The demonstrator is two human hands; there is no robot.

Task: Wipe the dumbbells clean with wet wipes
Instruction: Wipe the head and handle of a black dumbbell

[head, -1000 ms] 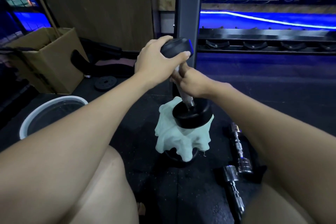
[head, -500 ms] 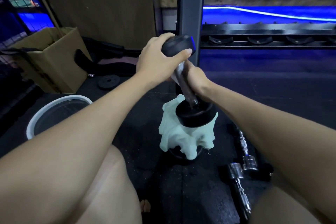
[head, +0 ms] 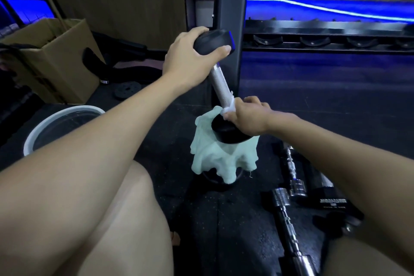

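The right hand [head: 245, 116] hides most of the wet wipe [head: 229, 108] it pinches around the tilted dumbbell [head: 220, 84] handle's lower end; the left hand [head: 190, 56] grips the top head.

Right hand [head: 248, 116] slid down the handle [head: 220, 85] since a second ago. It was up near the top under the left hand, now it's at the bottom by the lower head with the wipe [head: 229, 108], so the bare metal shows.
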